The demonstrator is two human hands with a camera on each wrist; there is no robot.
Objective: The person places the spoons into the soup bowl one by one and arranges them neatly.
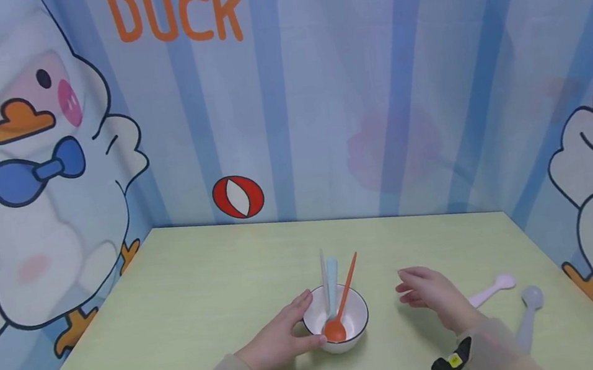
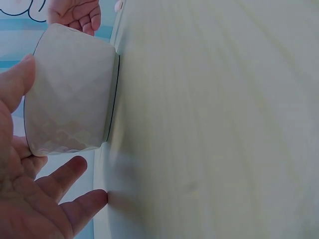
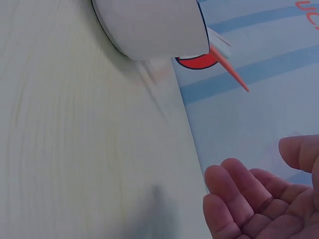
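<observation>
A white bowl (image 1: 341,346) with a dark rim stands on the table. My left hand (image 1: 279,342) holds it from the left, thumb at the near rim and fingers at the far-left side; other fingers spread away from its wall (image 2: 72,89) in the left wrist view. Inside lean an orange spoon (image 1: 335,330), a light blue handle (image 1: 332,273) and a thin pale handle (image 1: 323,269), whose lower ends are partly hidden. To the right of the bowl, my right hand (image 1: 433,295) hovers over the table, fingers loosely bent and holding nothing.
Right of my right hand lie a pink spoon (image 1: 493,290), partly hidden by the wrist, and a lavender spoon (image 1: 529,317) beside the sleeve. The pale yellow table (image 1: 203,285) ends at a blue striped cloth backdrop (image 1: 310,114) printed with ducks.
</observation>
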